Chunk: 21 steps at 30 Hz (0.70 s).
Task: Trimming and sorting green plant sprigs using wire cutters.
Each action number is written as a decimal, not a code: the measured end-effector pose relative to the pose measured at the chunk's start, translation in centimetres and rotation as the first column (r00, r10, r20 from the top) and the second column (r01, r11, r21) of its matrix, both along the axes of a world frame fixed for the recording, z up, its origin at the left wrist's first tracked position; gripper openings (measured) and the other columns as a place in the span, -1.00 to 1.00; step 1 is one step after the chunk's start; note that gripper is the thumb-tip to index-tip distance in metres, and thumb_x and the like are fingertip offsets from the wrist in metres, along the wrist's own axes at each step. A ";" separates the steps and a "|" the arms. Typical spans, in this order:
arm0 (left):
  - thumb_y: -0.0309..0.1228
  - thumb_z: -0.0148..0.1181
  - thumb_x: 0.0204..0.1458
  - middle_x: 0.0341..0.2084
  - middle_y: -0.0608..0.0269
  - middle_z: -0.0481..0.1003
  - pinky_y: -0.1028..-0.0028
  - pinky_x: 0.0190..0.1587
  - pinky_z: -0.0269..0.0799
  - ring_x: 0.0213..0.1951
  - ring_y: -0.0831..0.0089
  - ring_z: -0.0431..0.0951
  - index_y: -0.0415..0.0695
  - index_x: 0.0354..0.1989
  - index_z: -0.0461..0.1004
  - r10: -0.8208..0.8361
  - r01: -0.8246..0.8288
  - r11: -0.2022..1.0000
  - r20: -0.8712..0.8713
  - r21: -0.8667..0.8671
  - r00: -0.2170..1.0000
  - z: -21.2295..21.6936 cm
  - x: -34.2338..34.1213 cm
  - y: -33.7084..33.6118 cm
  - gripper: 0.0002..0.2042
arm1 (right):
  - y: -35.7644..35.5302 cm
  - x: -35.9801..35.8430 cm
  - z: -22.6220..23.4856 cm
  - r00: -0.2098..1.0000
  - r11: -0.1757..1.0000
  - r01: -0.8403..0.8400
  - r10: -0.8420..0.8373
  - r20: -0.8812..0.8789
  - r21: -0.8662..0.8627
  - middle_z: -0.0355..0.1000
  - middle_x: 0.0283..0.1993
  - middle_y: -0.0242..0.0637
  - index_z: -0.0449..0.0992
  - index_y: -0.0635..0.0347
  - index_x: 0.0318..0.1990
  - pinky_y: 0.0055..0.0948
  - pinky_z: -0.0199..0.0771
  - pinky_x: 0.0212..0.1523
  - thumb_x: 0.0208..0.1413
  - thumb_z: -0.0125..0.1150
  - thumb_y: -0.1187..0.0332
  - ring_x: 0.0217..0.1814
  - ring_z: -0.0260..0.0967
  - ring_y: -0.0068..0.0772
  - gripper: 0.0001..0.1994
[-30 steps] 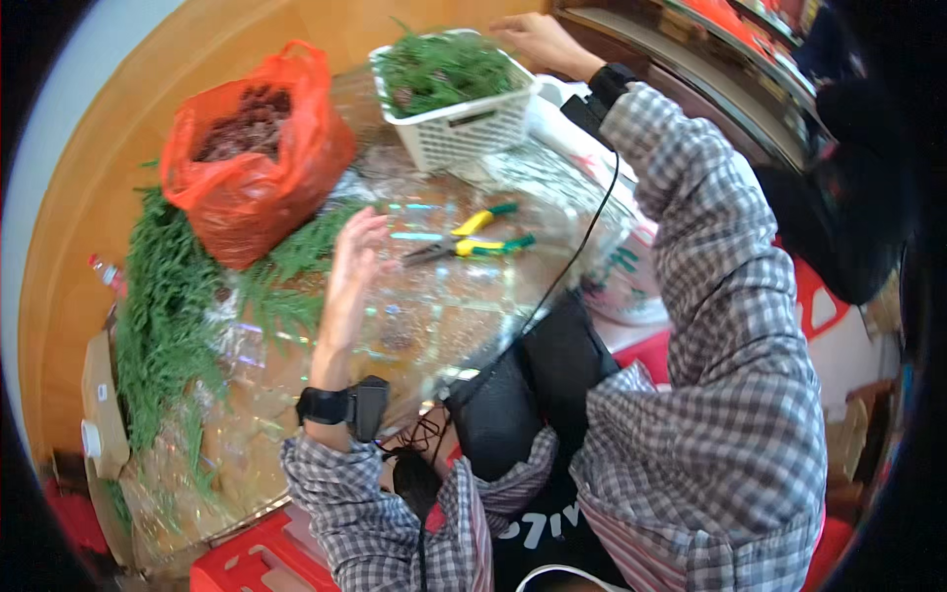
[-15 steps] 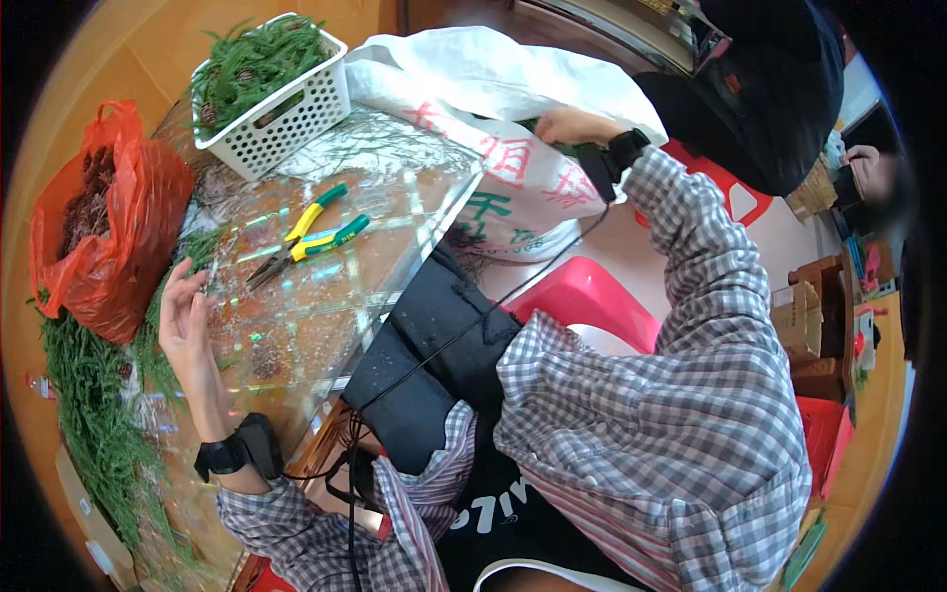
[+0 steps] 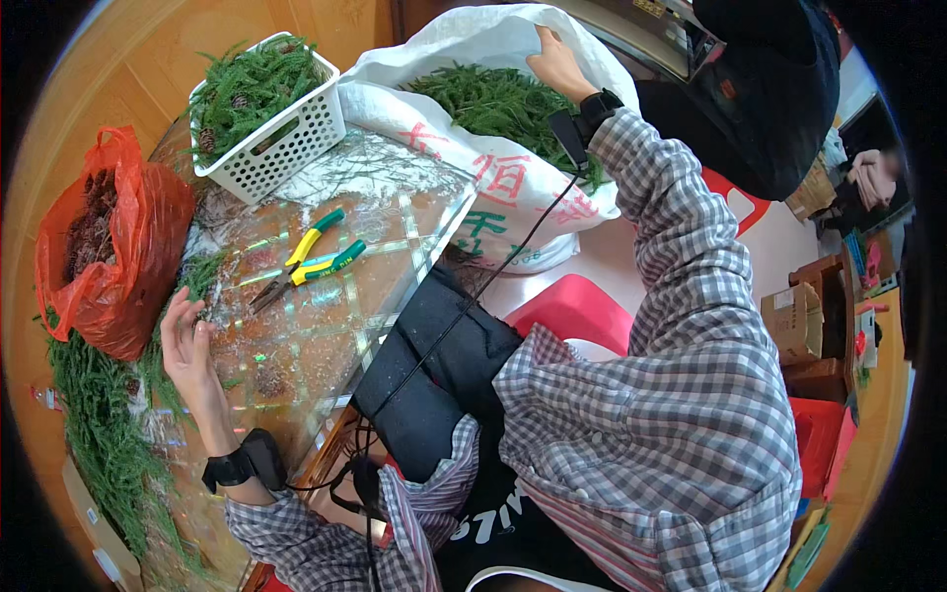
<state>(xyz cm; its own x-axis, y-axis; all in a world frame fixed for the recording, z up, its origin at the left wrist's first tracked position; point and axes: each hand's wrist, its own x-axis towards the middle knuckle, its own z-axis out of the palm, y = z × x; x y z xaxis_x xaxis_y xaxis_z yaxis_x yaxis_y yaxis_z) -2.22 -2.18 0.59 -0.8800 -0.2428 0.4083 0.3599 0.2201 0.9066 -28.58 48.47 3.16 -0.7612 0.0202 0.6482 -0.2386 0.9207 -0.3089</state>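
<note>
A white woven sack (image 3: 612, 89) with red and green print gapes wide, showing green artificial foliage sprigs (image 3: 493, 104) inside. My right hand (image 3: 559, 64) is at the sack's far inner wall, thumb and a finger apart; some fingers are hidden. Over the left side of the table hovers my left hand (image 3: 187, 345), fingers loosely bent and apart, holding nothing. It is beside a red plastic bag (image 3: 148, 247) of brown pine cones (image 3: 94, 222). Pliers (image 3: 311, 259) with yellow and green handles lie on the table's clear cover (image 3: 326, 345).
A white perforated basket (image 3: 281, 148) holding green sprigs and pine cones stands at the table's far edge. More green foliage (image 3: 99, 434) is heaped along the left side. A pink stool (image 3: 577, 311) stands below the sack. A thin black cable (image 3: 473, 296) crosses my lap.
My right hand has moved up and away, and the sack's mouth has opened, exposing the foliage. My left hand has shifted only slightly.
</note>
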 end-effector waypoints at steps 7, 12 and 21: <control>-0.42 0.05 0.07 0.06 0.17 0.24 0.55 -0.13 0.29 -0.05 0.51 0.33 -0.21 -0.01 0.29 -0.006 0.002 0.999 0.098 0.043 0.995 0.1 0.1 0.3 -0.69 | 0.1 -3.1 -4.4 0.766 0.964 -0.262 0.185 0.616 0.036 0.31 0.01 0.02 0.22 0.14 0.14 -0.34 0.23 0.03 -0.17 0.18 0.28 0.04 0.27 -0.15 -0.39; -0.39 0.03 0.07 0.05 0.20 0.26 0.55 -0.13 0.29 -0.04 0.52 0.33 -0.19 -0.01 0.29 0.021 -0.031 0.997 0.137 0.070 0.990 0.2 0.6 0.5 -0.69 | -1.9 -2.5 -6.0 0.556 0.940 -0.334 0.252 0.792 -0.064 0.37 -0.08 -0.14 0.37 0.13 -0.01 -0.39 0.24 -0.03 -0.23 0.24 0.30 -0.06 0.30 -0.27 -0.49; -0.34 0.02 0.08 -0.03 0.26 0.32 0.57 -0.13 0.28 -0.06 0.52 0.36 -0.18 -0.02 0.31 -0.019 0.006 0.995 0.130 0.095 0.991 0.3 0.6 0.1 -0.69 | -7.5 3.3 3.0 0.621 0.785 -0.603 0.354 0.700 0.138 0.46 -0.26 -0.23 0.48 0.21 -0.17 -0.45 0.34 -0.16 -0.12 0.21 0.26 -0.18 0.37 -0.42 -0.67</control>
